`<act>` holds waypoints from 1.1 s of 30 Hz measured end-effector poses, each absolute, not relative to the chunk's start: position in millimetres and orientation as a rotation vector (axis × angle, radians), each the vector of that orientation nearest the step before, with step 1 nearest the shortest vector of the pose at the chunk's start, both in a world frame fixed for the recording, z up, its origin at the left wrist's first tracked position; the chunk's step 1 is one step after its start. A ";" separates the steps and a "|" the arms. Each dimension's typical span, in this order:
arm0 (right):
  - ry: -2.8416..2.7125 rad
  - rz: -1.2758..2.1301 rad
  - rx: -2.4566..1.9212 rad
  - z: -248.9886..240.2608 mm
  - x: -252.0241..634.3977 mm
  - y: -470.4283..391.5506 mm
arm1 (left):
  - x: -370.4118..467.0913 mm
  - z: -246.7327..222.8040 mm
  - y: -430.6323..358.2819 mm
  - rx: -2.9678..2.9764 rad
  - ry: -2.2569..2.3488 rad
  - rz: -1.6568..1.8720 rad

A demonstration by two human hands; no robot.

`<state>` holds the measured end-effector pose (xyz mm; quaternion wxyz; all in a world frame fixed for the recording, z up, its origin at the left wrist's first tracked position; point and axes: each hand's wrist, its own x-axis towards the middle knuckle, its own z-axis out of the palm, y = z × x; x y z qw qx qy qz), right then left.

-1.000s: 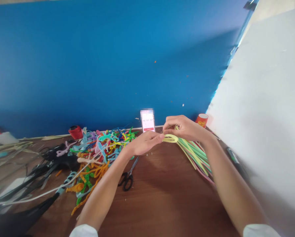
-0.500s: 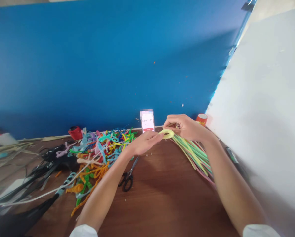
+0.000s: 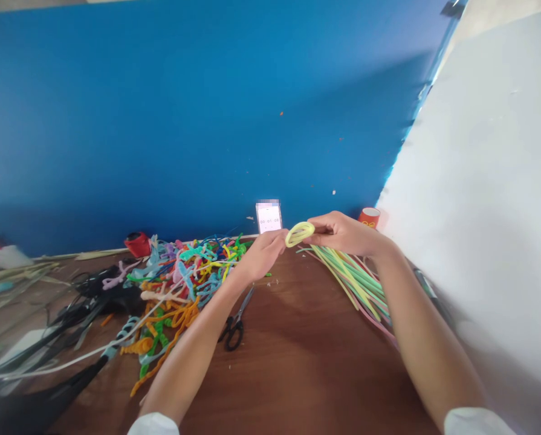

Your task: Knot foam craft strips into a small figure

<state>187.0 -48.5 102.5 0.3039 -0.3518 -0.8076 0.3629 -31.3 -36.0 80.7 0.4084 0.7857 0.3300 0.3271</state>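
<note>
coil (image 3: 301, 228), oval, yellow, perhaps fuzzy, is pinched by left hand (image 3: 263, 255) and right hand (image 3: 341, 232).

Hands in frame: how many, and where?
2. The left hand is at the yellow loop's left side; the right hand is at its right, beside the pale green and yellow strands. Some fingertips are hidden; no other hand shows.

A craft workspace, whether home or workshop unclear.
A brown table (image 3: 292, 380) against a blue panel (image 3: 197, 121) carries a heap of colourful fuzzy stems (image 3: 186, 279), a bundle of straight lengths (image 3: 363, 284) and scissors (image 3: 239, 319); a yellow loop (image 3: 300, 233) is held above.
</note>
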 end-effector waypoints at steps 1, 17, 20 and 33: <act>-2.125 0.982 -0.936 102.6 187.1 -48.5 | -31.6 81.6 -38.1 2.013 0.843 0.813; -2.004 1.268 -0.905 99.8 189.3 -42.0 | -33.2 87.4 -48.7 2.142 0.808 0.685; -2.054 1.195 -0.913 102.3 187.3 -42.8 | -35.6 88.4 -45.3 2.140 0.700 0.611; -2.038 0.677 -1.185 110.6 166.1 -69.1 | -27.2 71.7 -33.0 2.048 0.865 0.781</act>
